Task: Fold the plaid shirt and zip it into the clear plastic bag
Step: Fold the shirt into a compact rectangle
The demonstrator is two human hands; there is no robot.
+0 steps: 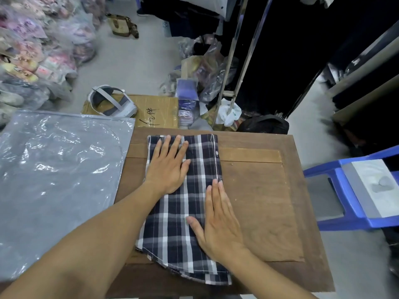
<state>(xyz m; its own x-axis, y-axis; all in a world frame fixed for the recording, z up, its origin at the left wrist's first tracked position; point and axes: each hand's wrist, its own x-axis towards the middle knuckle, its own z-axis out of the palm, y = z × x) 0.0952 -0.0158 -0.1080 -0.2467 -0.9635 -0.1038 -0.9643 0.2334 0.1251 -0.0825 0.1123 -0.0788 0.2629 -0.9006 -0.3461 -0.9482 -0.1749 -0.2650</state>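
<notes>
The navy, grey and white plaid shirt lies folded into a long narrow strip down the middle of the wooden table. My left hand rests flat on its far left part, fingers spread. Flat on the shirt's right edge, nearer to me, lies my right hand. Neither hand grips the cloth. The clear plastic bag with a grey backing lies flat over the table's left side, its zip edge at the far end.
A cardboard box with a grey headset on it stands beyond the table. A blue plastic chair stands at the right. Bagged clothes pile up at far left; a metal rack and dark garments stand behind.
</notes>
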